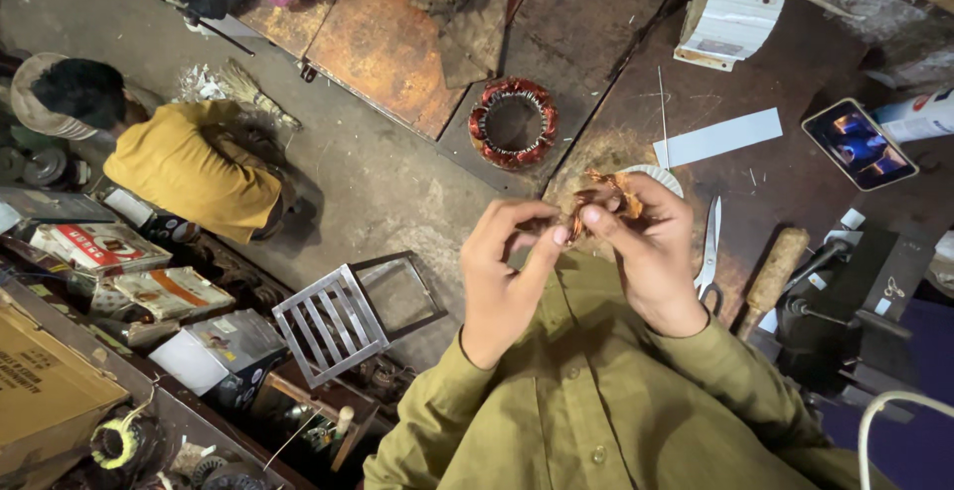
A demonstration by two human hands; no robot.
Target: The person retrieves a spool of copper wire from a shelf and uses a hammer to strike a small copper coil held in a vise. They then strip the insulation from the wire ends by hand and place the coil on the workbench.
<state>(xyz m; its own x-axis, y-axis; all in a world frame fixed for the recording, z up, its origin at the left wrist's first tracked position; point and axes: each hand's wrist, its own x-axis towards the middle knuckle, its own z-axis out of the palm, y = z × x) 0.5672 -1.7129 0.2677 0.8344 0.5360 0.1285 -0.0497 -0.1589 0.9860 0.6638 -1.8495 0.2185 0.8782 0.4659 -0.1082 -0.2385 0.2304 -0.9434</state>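
Note:
My left hand (507, 271) and my right hand (651, 251) are raised together above the workbench edge, both pinching a small tangle of copper wire (601, 195). The left thumb and forefinger grip its left end. The right hand wraps around the rest, with a round white piece (664, 177) partly hidden behind its fingers. Olive-green sleeves cover both forearms.
A round motor stator with red-brown windings (513, 123) lies on the rusty bench. Scissors (710, 246), a wooden handle (773, 271), a white paper strip (717, 137), a lit phone (860, 144) and a white block (728, 18) lie to the right. A person in a yellow shirt (189, 167) crouches on the floor at left beside boxes and a metal stool (343, 316).

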